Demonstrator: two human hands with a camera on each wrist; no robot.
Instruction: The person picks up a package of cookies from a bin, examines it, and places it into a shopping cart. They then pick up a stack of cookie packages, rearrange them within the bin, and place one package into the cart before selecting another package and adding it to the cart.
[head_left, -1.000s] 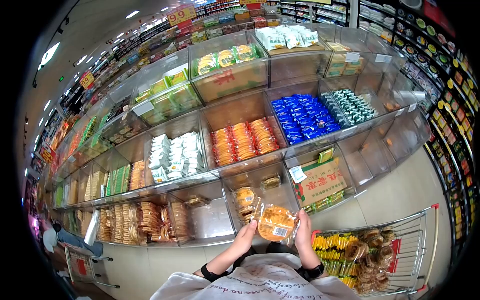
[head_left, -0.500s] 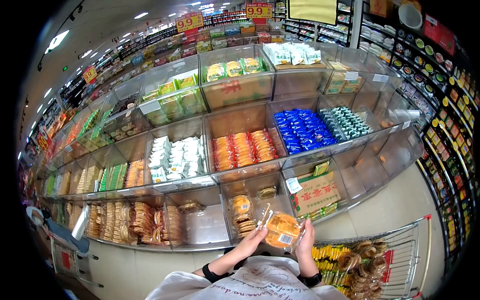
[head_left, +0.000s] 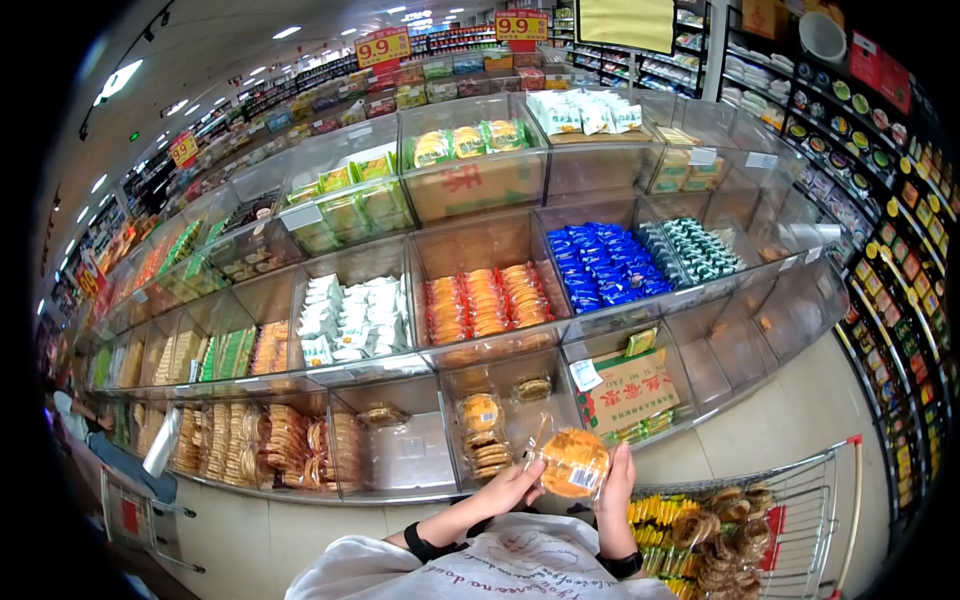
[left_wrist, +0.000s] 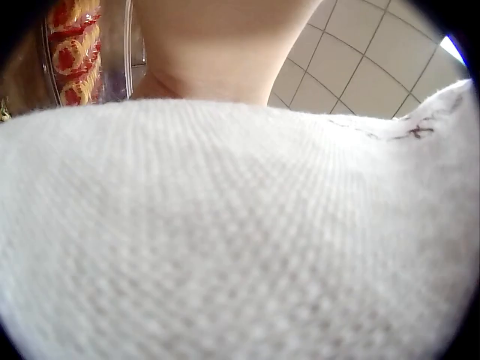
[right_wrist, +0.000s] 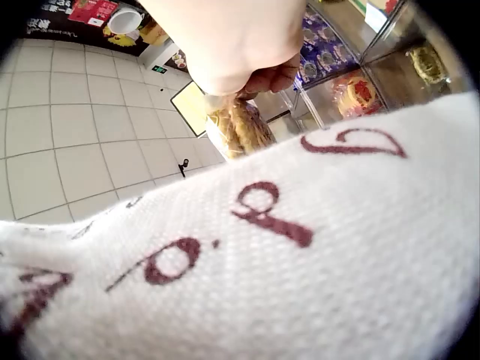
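Note:
In the head view a round golden pastry in clear wrap (head_left: 574,463), with a white barcode label, is held up between both hands. The left hand (head_left: 515,486) pinches its wrapper at the left edge. On the other side the right hand (head_left: 616,486) grips the package's right edge. Behind it, a lower bin holds a short stack of similar packs (head_left: 488,440) and one lone pack (head_left: 531,388). The right wrist view shows the right hand (right_wrist: 236,45) with curled fingers at the wrapped pastry (right_wrist: 244,129); white cloth fills most of both wrist views.
Clear-walled tiered bins hold blue packets (head_left: 608,262), white packets (head_left: 352,310) and red-wrapped pastries (head_left: 488,300). A red-lettered carton (head_left: 630,388) stands in a lower bin. At lower right is a wire cart (head_left: 815,500) with yellow and brown packs; another cart (head_left: 128,515) and a person are at far left.
Compared with a second ago, the pastry and both hands are slightly farther right in the head view, and the package's tilt has changed. The head view has shifted. Both hands keep hold of the package.

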